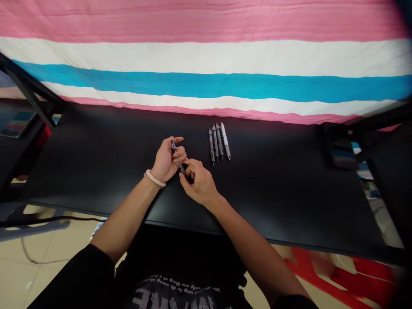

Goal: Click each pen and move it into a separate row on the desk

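My left hand [166, 161] is closed around the upper barrel of a dark pen [177, 156], and a beaded bracelet sits on that wrist. My right hand [198, 182] pinches the pen's lower end with thumb and fingertips, just right of the left hand. Both hands rest over the black table [96, 163]. A row of several more pens [219, 142], grey and white, lies side by side on the table a short way right of my hands, tips pointing toward me.
A pink, white and blue striped cloth [206, 64] hangs along the table's far edge. Black frame bars [28, 92] stand at the left and right ends. A red plastic object [337, 268] sits on the floor at lower right, and a cable runs along the floor at left.
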Action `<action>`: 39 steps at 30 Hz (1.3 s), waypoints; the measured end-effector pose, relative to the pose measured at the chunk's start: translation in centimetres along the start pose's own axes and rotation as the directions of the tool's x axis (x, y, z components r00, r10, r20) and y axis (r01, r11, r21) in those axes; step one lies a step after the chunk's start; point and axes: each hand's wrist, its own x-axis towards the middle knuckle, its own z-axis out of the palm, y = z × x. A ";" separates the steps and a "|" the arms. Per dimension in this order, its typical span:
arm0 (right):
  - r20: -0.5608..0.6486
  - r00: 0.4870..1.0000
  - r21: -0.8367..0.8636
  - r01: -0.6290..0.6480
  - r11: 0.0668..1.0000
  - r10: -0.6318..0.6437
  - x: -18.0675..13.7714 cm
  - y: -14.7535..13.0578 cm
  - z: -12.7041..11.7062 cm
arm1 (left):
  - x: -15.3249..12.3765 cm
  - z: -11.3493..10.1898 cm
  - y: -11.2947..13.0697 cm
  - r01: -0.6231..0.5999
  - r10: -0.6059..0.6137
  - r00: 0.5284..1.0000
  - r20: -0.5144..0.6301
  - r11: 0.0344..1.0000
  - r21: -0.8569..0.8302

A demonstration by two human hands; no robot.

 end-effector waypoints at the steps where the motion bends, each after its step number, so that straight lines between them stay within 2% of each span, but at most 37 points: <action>1: -0.018 0.999 -0.015 -0.037 0.999 0.037 0.1 0.2 -0.2 | 0.2 -0.2 -0.1 -0.003 0.003 1.000 0.008 1.000 0.020; 5: -0.124 0.981 -0.136 -0.165 0.977 0.148 0.8 1.5 -1.3 | 1.1 -1.1 -1.4 -0.151 0.159 0.987 -0.026 0.970 0.191; 8: -0.228 0.958 -0.275 -0.236 0.932 0.175 1.3 2.4 -2.3 | 1.4 -1.7 -2.4 -0.254 0.265 0.964 0.029 0.882 0.398; 11: -0.288 0.939 -0.357 -0.287 0.889 0.187 1.4 2.7 -2.7 | 1.2 -2.1 -2.8 -0.358 0.312 0.932 0.183 0.725 0.589; 15: -0.352 0.921 -0.455 -0.322 0.830 0.165 1.4 2.7 -2.6 | 0.7 -1.9 -2.8 -0.514 0.356 0.851 0.385 0.421 0.748; 17: -0.380 0.906 -0.473 -0.363 0.803 0.186 1.5 3.1 -2.8 | 0.5 -1.9 -2.8 -0.555 0.370 0.814 0.447 0.273 0.786; 20: -0.398 0.887 -0.451 -0.413 0.792 0.236 2.0 4.6 -3.9 | 0.4 -1.9 -2.9 -0.579 0.381 0.783 0.492 0.157 0.800; 22: -0.370 0.893 -0.408 -0.403 0.819 0.255 2.5 6.1 -4.9 | 0.6 -1.9 -3.0 -0.589 0.388 0.767 0.511 0.109 0.801; 25: -0.265 0.934 -0.343 -0.325 0.881 0.241 3.6 8.3 -6.2 | 1.2 -1.6 -3.4 -0.595 0.371 0.747 0.551 0.004 0.804; 30: -0.118 0.967 -0.310 -0.251 0.917 0.224 5.1 9.9 -6.1 | 3.4 -0.4 -4.2 -0.555 0.232 0.757 0.611 -0.265 0.789; 32: -0.096 0.968 -0.300 -0.249 0.921 0.231 5.0 9.4 -5.2 | 4.0 -0.1 -4.5 -0.537 0.214 0.758 0.616 -0.332 0.776; 34: -0.107 0.966 -0.302 -0.255 0.919 0.234 4.2 8.2 -4.2 | 3.7 -0.3 -4.6 -0.536 0.202 0.755 0.624 -0.360 0.764; 37: -0.121 0.954 -0.279 -0.296 0.913 0.273 2.3 5.6 -2.8 | 1.6 -1.5 -4.3 -0.538 0.176 0.754 0.633 -0.388 0.748; 39: -0.072 0.957 -0.274 -0.290 0.917 0.281 0.8 3.5 -1.8 | -0.7 -2.8 -3.8 -0.535 0.156 0.764 0.626 -0.391 0.749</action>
